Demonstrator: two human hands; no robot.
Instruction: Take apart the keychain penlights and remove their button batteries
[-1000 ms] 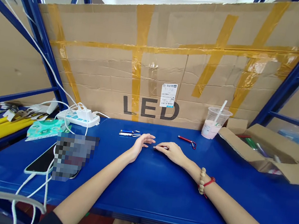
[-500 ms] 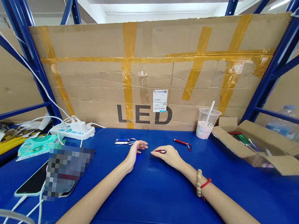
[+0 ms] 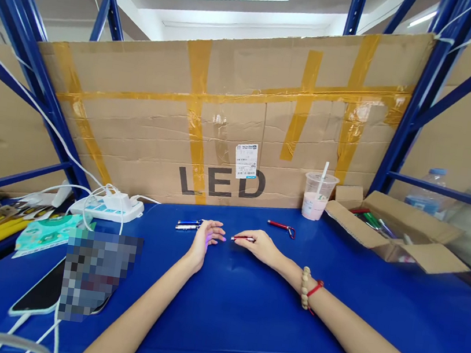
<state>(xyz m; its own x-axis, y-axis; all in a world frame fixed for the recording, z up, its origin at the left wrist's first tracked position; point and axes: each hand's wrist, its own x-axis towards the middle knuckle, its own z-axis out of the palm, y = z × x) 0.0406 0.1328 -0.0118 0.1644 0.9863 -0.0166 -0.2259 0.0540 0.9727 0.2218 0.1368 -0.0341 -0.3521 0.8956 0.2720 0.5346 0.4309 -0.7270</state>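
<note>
Mid-frame, bare blue bench [image 3: 242, 317] lies open below both hands; right hand [image 3: 261, 245] pinches a small red flashlight [image 3: 243, 239], left hand [image 3: 205, 236] rests loose-fingered, holding nothing.

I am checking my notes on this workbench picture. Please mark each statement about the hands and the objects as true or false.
1. The right hand holds a small red pen light. True.
2. The left hand grips a phone. False: its palm is open and a purple glow falls on it.
3. The plastic cup lies tipped over. False: it stands upright with a straw.
4. Another red pen light lies loose on the blue table. True.
</note>
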